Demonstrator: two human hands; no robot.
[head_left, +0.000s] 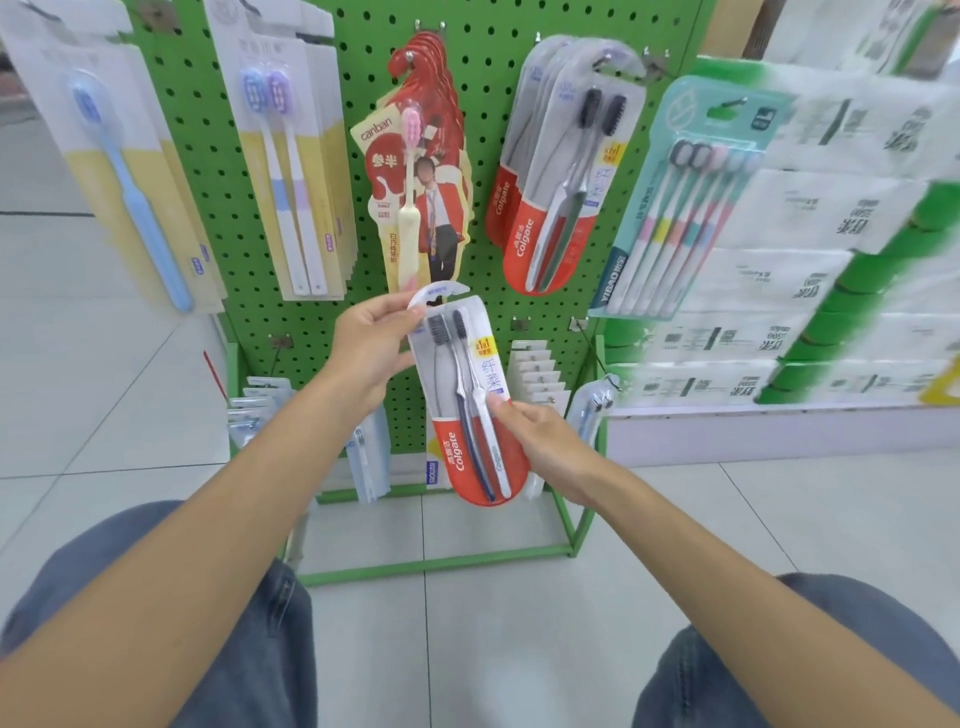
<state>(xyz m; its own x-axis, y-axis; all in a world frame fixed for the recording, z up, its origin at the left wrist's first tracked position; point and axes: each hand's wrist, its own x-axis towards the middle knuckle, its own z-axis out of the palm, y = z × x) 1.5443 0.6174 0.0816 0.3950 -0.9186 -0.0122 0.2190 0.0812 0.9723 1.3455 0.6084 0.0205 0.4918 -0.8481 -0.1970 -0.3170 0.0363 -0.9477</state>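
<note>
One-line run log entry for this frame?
left hand pinches top of Colgate toothbrush pack | right hand grips its lower right edge | pack tilted, not hung on green pegboard

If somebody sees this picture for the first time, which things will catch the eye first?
First, the Colgate toothbrush pack at the centre, red at its base, which the left hand pinches at the top and the right hand holds at the lower edge. Behind it stands the bright green pegboard, where matching Colgate packs hang at the upper right and a red figure-shaped pack hangs at the top middle.
</note>
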